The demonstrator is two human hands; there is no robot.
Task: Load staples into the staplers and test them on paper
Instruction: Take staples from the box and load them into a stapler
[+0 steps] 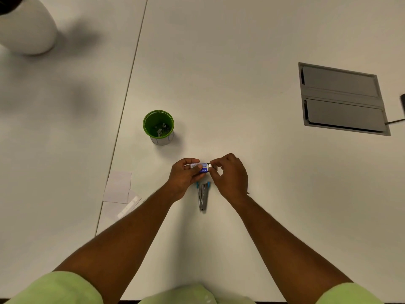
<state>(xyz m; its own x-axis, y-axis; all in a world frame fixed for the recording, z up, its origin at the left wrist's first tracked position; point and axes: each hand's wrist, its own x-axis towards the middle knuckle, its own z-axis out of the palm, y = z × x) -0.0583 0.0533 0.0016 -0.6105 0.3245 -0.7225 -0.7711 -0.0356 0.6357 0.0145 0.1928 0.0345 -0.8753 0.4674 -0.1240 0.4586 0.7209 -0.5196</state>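
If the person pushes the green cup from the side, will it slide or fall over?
The green cup stands upright and looks taller than wide, so a high push may tip it. It holds only a few small pieces, so it is probably light and slides easily.

An office: a wide white desk [241, 51] with a flush grey cable hatch [341, 98].
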